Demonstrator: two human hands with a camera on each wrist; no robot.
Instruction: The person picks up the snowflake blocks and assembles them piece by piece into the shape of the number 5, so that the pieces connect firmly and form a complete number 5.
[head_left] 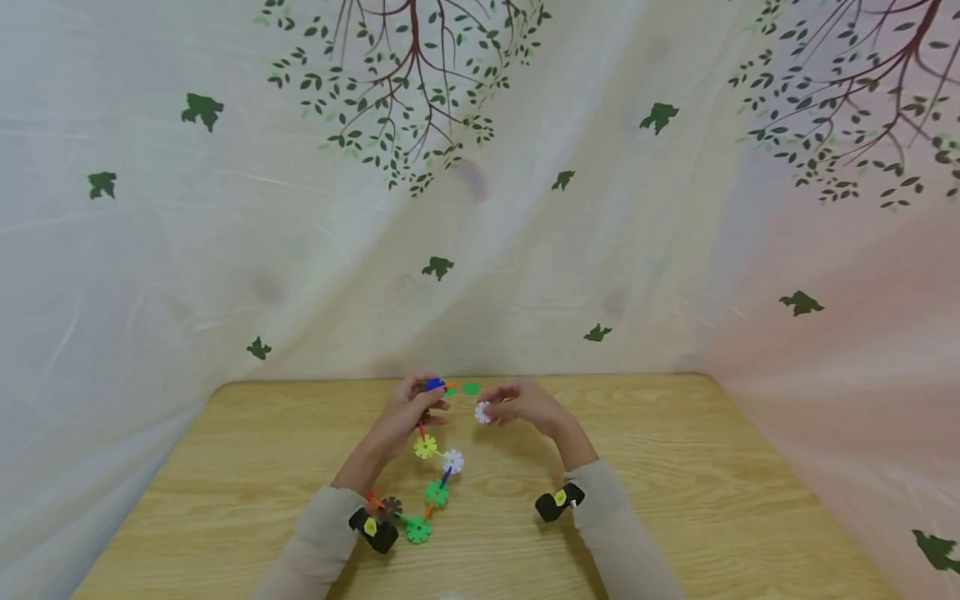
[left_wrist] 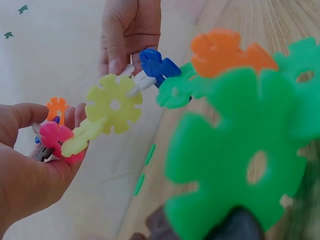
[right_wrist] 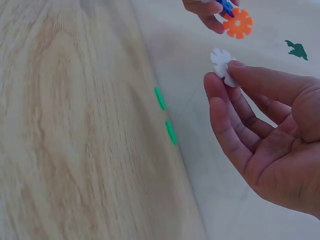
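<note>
In the head view my left hand [head_left: 397, 421] grips the upper end of a chain of notched plastic flower discs, near a blue disc [head_left: 434, 384]. An orange disc [right_wrist: 237, 23] sticks out from that end in the right wrist view. The chain hangs through a yellow disc [head_left: 425, 447], a white one [head_left: 453, 462] and green discs [head_left: 418, 528] toward the left wrist. A pink disc [left_wrist: 56, 137] lies within the left palm. Thumb and fingertips of my right hand [head_left: 531, 407] pinch a single white disc [right_wrist: 220, 62], apart from the chain.
Two loose green discs [head_left: 471, 388] lie at the far edge of the wooden table [head_left: 675, 483]. Behind it hangs a pale cloth [head_left: 510, 308] printed with trees and green shapes. The chain's lower end, with a brown disc [head_left: 391, 506], is partly hidden by the left wrist camera.
</note>
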